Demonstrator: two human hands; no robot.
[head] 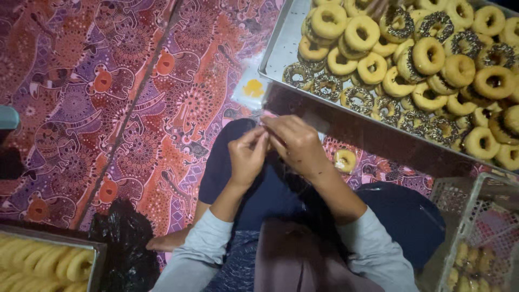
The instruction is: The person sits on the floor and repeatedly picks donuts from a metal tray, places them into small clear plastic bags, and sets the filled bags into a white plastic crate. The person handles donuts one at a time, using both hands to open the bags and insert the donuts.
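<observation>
1. Left hand [247, 157] and right hand [294, 145] pinch a clear plastic bag [281, 116] together above the lap, beside the doughnut tray [281, 48].
2. Judging by that grip, the bag's mouth is being worked; a steady, delicate pinch comes next.

Whatever my left hand [247, 157] and right hand [296, 145] pinched between them was too small and blurred to make out; my fingertips [263, 136] covered most of it. The big metal tray [281, 46] of doughnuts ran off the top and right edges, so I could not see its full load. The second tray [81, 244] at lower left was cut by the bottom edge. The plastic crate [469, 211] at lower right was cropped, its contents dim and blurred. A teal object [8, 117] showed only a sliver at the left edge.
</observation>
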